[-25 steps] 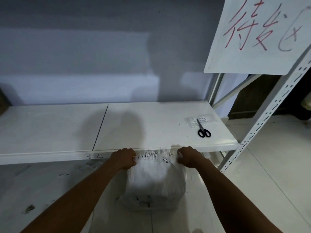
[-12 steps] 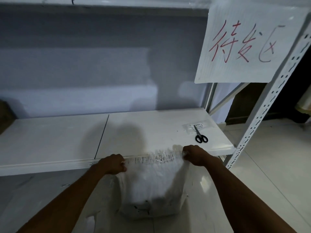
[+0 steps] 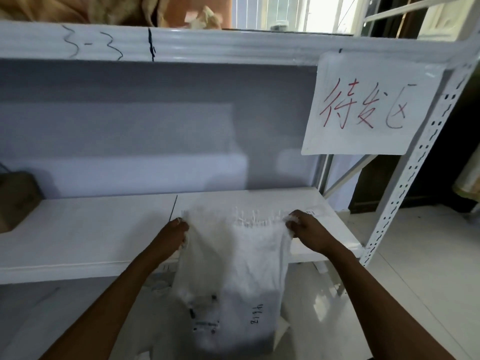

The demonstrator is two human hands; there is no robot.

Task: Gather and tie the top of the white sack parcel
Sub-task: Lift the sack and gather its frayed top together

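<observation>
Left hand (image 3: 171,236) and right hand (image 3: 309,231) each gripped a top corner of the white sack (image 3: 233,268), stretched before the front edge of the shelf (image 3: 91,235); pale floor (image 3: 415,255) lay open rightward.

Open shelf (image 3: 91,229) beyond sack (image 3: 233,261), upright post (image 3: 415,167) at right

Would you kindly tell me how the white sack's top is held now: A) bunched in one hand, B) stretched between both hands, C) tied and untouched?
B: the left hand and the right hand each grip one top corner of the white sack, its frayed edge spread wide between them.
</observation>
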